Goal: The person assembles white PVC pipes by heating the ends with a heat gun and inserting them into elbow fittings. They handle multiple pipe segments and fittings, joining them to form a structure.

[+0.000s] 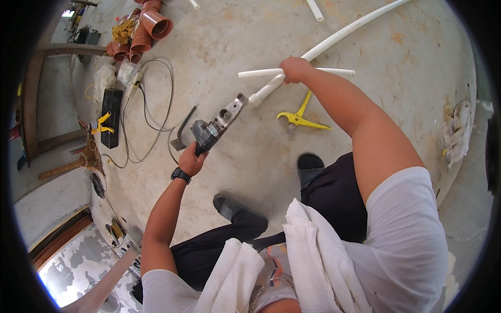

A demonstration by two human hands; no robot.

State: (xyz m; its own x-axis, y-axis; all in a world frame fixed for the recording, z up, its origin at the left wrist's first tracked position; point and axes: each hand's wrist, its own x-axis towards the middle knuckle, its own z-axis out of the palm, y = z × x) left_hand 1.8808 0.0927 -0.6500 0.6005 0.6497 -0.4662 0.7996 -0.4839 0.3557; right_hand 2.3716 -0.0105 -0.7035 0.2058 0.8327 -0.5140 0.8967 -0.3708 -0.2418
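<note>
My left hand (192,160), with a dark watch on its wrist, is closed round the handle of a pipe welding machine (206,133). The machine's metal heating plate points up and to the right, towards a white fitting (254,100) on the end of a long white plastic pipe (342,34). Farther along, my right hand (296,70) grips this pipe from above. A thinner white pipe (258,73) crosses at that hand; whether I hold it too is hidden. On the floor below lies a yellow pipe cutter (298,119).
A cable (172,86) loops over the concrete floor at left. Beside it stand a long black box (110,119) with a yellow tool (104,124) and brown pipe fittings (155,25). White pipe pieces (315,10) lie at the far side; a crumpled white bag (458,130) is at right.
</note>
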